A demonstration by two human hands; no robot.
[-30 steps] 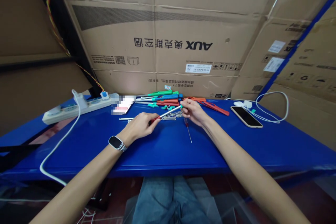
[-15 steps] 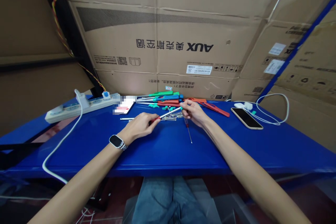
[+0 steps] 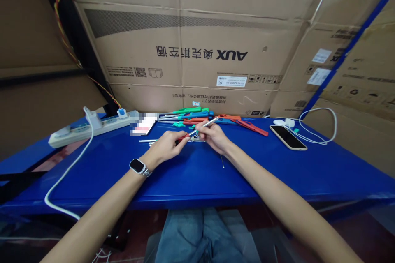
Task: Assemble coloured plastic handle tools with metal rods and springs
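My left hand (image 3: 170, 144) is closed round the red handle (image 3: 186, 137) of a slim tool with a silver metal tube (image 3: 211, 122); its exact kind is not clear. My right hand (image 3: 215, 136) pinches that tube near the handle, and the tube's far end sticks out above the fingers, up and to the right. A small green piece (image 3: 196, 132) shows at my right fingertips. Below that hand the thin shaft of a screwdriver (image 3: 222, 161) lies on the table, its handle hidden. Small clear and metal parts (image 3: 197, 139) lie partly hidden behind my hands.
Behind my hands lie several long tools with green (image 3: 188, 110), blue and red handles, and red casings (image 3: 253, 127). A phone (image 3: 288, 137) and white cable (image 3: 331, 131) lie right. At left are a power strip (image 3: 101, 127) and a lit phone (image 3: 145, 125). Cardboard (image 3: 197, 28) backs the table (image 3: 185, 181).
My right hand has moved left along the tube towards the red handle, so the tube's end now shows beyond it. The left hand keeps its grip. The whole view has shifted slightly.
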